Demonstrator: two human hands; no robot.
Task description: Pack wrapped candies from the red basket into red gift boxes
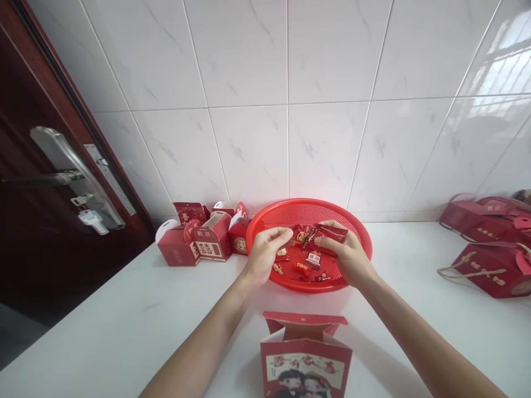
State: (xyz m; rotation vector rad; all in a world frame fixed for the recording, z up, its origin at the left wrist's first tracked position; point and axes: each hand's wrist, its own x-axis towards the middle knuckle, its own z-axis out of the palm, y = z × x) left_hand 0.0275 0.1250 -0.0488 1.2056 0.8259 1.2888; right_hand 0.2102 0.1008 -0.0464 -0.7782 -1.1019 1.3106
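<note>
A round red mesh basket [307,284] stands against the tiled wall, with several wrapped sweets inside. Over its left rim is my left hand [267,251], fingers pinched at the edge of a red wrapped sweet [301,236]. My right hand [346,251] reaches over the right side, its thumb and fingers closed on a dark red packet [327,236]. A white-and-red sweet [314,258] lies below the hands in the basket. Nearer to me, an open red gift box [307,359] with a printed couple stands between my forearms.
Small red boxes [178,246] stand left of the basket, some with lids up. More red boxes [493,271] with cord handles lie at the right of the white table [124,315]. A dark wooden door [25,232] with a metal handle and keys is at left.
</note>
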